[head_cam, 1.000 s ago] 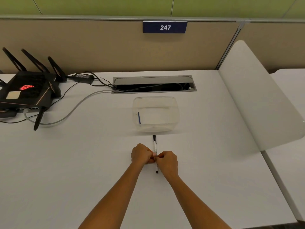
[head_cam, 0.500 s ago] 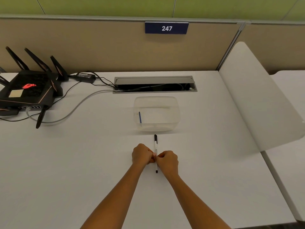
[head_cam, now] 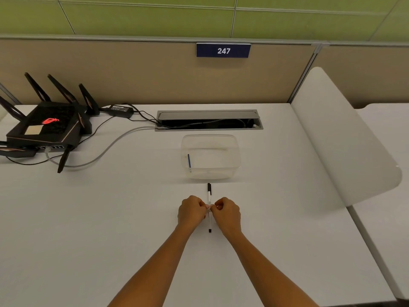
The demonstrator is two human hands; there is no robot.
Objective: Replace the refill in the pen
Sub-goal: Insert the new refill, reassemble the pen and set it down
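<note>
A slim white pen (head_cam: 209,196) with black ends lies lengthwise on the white desk, cap end pointing away from me. My left hand (head_cam: 192,210) and my right hand (head_cam: 228,212) pinch its middle from either side, fingertips meeting over the barrel and hiding that part. Just beyond the pen stands a clear plastic tub (head_cam: 234,156) holding a blue refill (head_cam: 189,161) that leans against its left wall.
A black router (head_cam: 45,127) with antennas and cables sits at the far left. A cable hatch (head_cam: 209,120) is open behind the tub. A white curved divider (head_cam: 345,138) borders the desk on the right. A beige partition rises at the back.
Both hands and the pen stay in the same place, with the same pinch on the barrel. Only the camera view has shifted slightly.
</note>
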